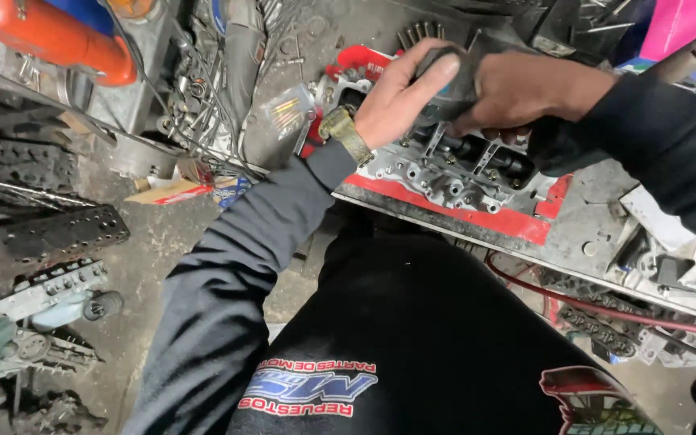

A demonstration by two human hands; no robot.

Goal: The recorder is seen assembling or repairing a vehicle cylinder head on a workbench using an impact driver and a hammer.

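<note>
A grey aluminium engine casting, apparently a cylinder head [453,173], lies on a red-painted metal board [525,224] that slopes across the upper right of the view. The casting's long axis runs from upper left to lower right, parallel to the near edge of the board, and its open face points up. That face is dirty silver, pitted with round bolt holes and ribbed walls, with dark oily pockets in the middle where black cylindrical parts sit. Its left end reaches toward the board's upper left corner; the right end is hidden under a sleeve.

Both hands meet over the middle of the casting. The right hand [525,93] is clenched around a dark, grimy block-shaped tool or pad [449,76], knuckles up, pressing it down toward the casting. The left hand [400,97] lies flat against the same dark object, fingers [437,68] stretched over its top and side, so it steadies rather than grips. What the object is exactly cannot be told; it is too blackened and mostly covered.

A worn olive watch strap [346,133] circles the left wrist. Beyond the board's far left corner lies a clear bag of small brass parts [287,113], and an orange cylinder [58,36] lies at the upper left.
</note>
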